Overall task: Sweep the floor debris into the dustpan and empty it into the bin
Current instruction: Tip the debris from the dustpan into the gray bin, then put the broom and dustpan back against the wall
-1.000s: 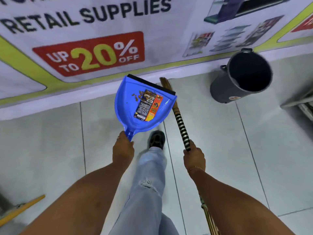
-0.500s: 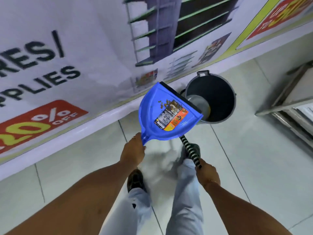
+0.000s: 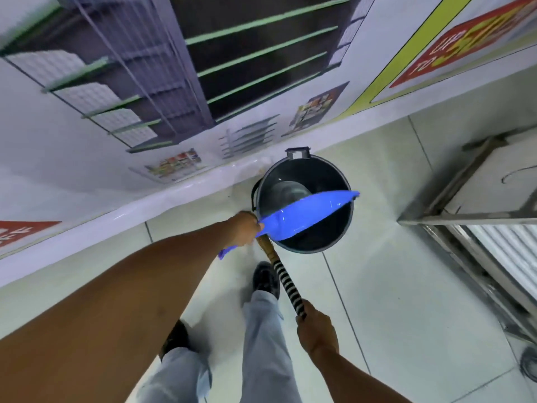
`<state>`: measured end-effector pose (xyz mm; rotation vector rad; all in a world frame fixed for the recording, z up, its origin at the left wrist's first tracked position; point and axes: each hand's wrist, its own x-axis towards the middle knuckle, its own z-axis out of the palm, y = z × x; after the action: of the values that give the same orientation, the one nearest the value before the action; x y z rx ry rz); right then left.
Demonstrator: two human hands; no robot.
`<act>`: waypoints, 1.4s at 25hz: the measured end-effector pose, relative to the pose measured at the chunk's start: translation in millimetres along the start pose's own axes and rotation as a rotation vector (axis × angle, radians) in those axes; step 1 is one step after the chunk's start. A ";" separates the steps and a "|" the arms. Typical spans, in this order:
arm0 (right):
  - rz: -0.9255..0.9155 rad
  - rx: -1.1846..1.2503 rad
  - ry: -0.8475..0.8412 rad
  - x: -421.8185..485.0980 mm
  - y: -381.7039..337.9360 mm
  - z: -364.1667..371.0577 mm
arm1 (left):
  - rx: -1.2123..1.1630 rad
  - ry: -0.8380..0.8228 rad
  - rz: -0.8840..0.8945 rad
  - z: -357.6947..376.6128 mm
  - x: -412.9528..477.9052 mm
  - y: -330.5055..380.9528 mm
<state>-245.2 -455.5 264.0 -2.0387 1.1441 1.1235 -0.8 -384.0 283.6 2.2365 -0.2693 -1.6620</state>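
Just beyond the left hand (image 3: 243,228), closed around its handle, the blue dustpan (image 3: 305,213) now tips over the grey bin (image 3: 305,205), emptying; the right hand (image 3: 316,330) grips the broom (image 3: 286,282).

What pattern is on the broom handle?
Black and white stripes on the broom handle, seen in the head view.

Setting: a shop interior, likely a retail-supplies store. Evidence: the printed wall banner (image 3: 180,91) beyond the fingertips shows pictures of empty display shelving and stocked racks, plus red sale panels (image 3: 476,39) with yellow lettering at upper right. Pale floor tiles (image 3: 406,286) run below the fingers; a steel counter frame (image 3: 470,196) stands to their right.
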 end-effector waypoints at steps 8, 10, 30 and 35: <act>-0.043 -0.084 0.033 17.6 -21.2 -17.2 | -0.131 0.111 0.071 -2.6 -8.0 -42.9; 0.016 -0.063 0.059 10.5 -33.0 -13.7 | -0.119 0.230 0.119 11.6 -30.2 -87.5; -0.605 -0.602 0.186 -6.6 -375.0 190.2 | -0.187 0.431 -0.264 112.8 -146.4 -554.7; -0.781 -0.724 0.227 70.7 -421.1 286.7 | -0.272 0.490 -0.202 129.4 -42.1 -578.0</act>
<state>25.9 -58.5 81.4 -2.8213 -0.0961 0.9592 -165.5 144.5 68.6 2.4186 0.2939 -1.0955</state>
